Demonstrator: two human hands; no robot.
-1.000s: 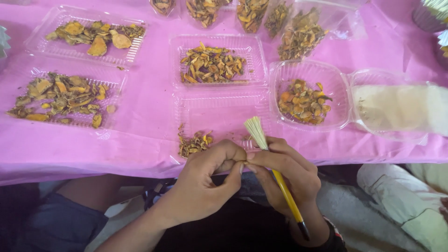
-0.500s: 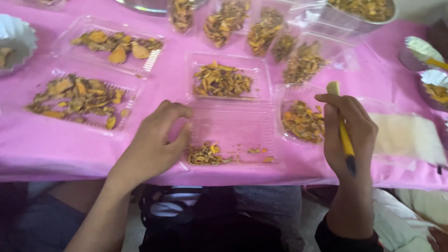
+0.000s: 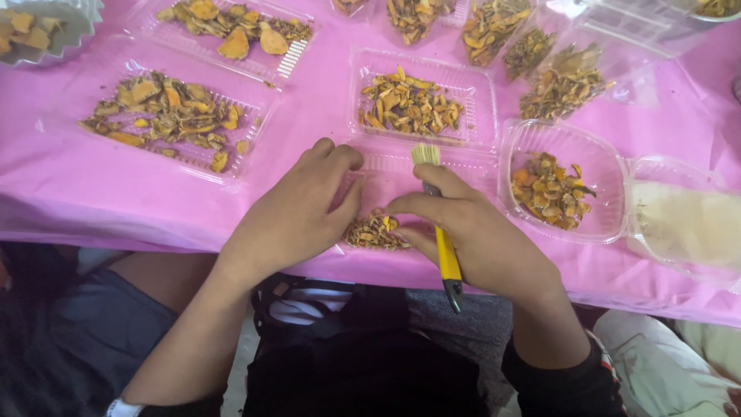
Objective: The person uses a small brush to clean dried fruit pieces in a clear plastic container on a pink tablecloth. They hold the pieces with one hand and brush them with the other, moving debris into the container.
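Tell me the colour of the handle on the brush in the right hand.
Yellow with a black tip, seen in the head view: brush in the right hand.

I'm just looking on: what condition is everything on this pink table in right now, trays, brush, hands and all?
left hand: palm down, fingers resting in the near tray.
right hand: gripping the brush.
brush: held with the bristles pointing away from the person.
near tray: open, small pile of dried pieces at its front edge.
middle tray: open, filled with dried pieces.
round tub: lid open, part filled.
pink tablecloth: spread flat, dusty.
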